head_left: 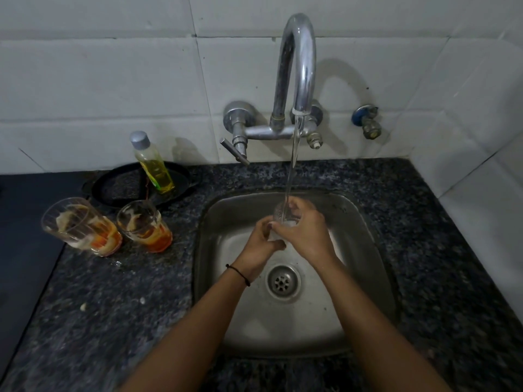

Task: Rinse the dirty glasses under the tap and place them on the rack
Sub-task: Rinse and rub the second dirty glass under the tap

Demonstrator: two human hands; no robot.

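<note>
Head view: glass (280,215) under tap (300,58) stream, above sink (208,278) toward its back edge, clamped by curled fingers of left hand (260,240) and right hand (307,233). Probably wet, slippery, fragile: better to grip mid-wall firmly, not at rim.

No text, brand or number can be read anywhere. The clear plastic bottle of yellow liquid with a grey cap (154,165) carries a small green label (163,188) low on its side (too small and blurred to make out any letters).
</note>
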